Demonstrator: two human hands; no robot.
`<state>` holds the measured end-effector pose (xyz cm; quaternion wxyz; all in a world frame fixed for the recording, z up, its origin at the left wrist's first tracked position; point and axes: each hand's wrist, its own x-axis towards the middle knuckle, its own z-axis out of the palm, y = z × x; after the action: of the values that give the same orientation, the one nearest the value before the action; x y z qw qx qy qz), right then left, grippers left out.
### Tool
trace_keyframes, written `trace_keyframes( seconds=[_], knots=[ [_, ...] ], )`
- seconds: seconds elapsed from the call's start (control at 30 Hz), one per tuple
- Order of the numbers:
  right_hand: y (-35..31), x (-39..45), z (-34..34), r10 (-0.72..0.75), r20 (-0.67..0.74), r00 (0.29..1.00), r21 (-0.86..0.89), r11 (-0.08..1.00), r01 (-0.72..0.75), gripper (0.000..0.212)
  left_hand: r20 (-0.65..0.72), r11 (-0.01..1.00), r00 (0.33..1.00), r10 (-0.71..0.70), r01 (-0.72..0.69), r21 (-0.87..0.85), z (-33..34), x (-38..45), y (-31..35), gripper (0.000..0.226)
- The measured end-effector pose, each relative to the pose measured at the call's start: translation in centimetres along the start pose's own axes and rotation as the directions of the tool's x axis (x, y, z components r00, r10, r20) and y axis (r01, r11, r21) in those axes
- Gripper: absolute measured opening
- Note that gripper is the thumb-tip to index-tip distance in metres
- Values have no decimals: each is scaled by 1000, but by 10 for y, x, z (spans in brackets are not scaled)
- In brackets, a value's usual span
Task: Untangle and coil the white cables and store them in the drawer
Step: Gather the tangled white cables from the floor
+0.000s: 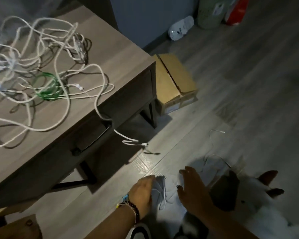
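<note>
A tangle of thick white cables point(41, 54) lies on the grey wooden table point(110, 54), with a green cable point(48, 87) caught in it. One white cable end point(128, 141) hangs over the table's front edge, past the shut drawer point(100, 118) and its black handle point(91, 139). Low over the floor, my left hand point(141, 192) grips a bunch of thin white cable point(162, 192). That cable trails away across the floor point(210, 140). My right hand point(192, 188) hovers just right of the bunch, fingers spread and holding nothing.
A white cat with dark ears point(248, 200) sits right beside my right hand. A cardboard box point(176, 80) stands on the floor by the table's far leg. A white slipper point(181, 30) and bags point(212, 11) lie along the wall.
</note>
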<state>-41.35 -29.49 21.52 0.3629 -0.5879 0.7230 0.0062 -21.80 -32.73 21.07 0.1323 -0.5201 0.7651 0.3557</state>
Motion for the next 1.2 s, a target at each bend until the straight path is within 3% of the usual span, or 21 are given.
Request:
trace_keyframes(
  seconds=[0.1, 0.23, 0.33, 0.47, 0.57, 0.7, 0.8, 0.87, 0.93, 1.0, 1.03, 1.1, 1.13, 1.2],
  knots=[
    [17, 31, 43, 5, 18, 1000, -2, 1000, -5, 59, 121, 994, 992, -38, 25, 104, 43, 35, -26, 72],
    [44, 68, 102, -6, 10, 1000, 27, 1000, 6, 58, 321, 925, 937, -137, 5, 381, 101, 78, -56, 94],
    [64, 89, 142, -7, 17, 1000, 119, 993, 5, 52, 367, 907, 911, -187, 17, 420, 131, 101, -73, 90],
    [87, 115, 172, -60, -65, 996, 132, 989, 68, 40, 215, 916, 968, -129, 34, 400, 168, 127, -99, 86],
    [96, 133, 179, -121, -26, 992, 62, 991, 122, 45, 76, 919, 996, -49, 15, 394, 192, 144, -119, 82],
    [102, 160, 179, -260, 190, 947, -193, 936, 295, 49, -40, 940, 989, 139, -119, 319, 203, 166, -138, 46],
    [107, 184, 186, -340, 313, 887, -336, 834, 438, 29, -67, 938, 975, 213, -185, 294, 191, 183, -140, 31],
    [110, 200, 190, -381, 319, 868, -304, 826, 474, 31, -84, 969, 977, 194, -177, 173, 175, 192, -139, 22],
    [112, 212, 181, -349, 252, 903, -107, 917, 385, 29, -109, 987, 991, 83, -97, -131, 157, 200, -138, 18],
    [115, 219, 158, -330, 161, 930, 122, 942, 313, 19, -119, 885, 992, -49, -12, -466, 139, 208, -128, 16],
    [114, 219, 140, -322, 102, 941, 236, 927, 291, 12, -131, 767, 984, -118, 7, -642, 131, 214, -123, 11],
    [111, 215, 105, -313, 2, 950, 489, 829, 272, 14, -52, 373, 974, -222, 36, -927, 110, 220, -107, 12],
    [110, 210, 86, -283, -50, 958, 622, 741, 251, 16, -13, 233, 972, -237, 43, -971, 101, 224, -100, 14],
    [107, 201, 57, -166, -100, 981, 784, 594, 180, 14, -19, 218, 968, -252, 38, -975, 85, 231, -96, 18]
  ],
)
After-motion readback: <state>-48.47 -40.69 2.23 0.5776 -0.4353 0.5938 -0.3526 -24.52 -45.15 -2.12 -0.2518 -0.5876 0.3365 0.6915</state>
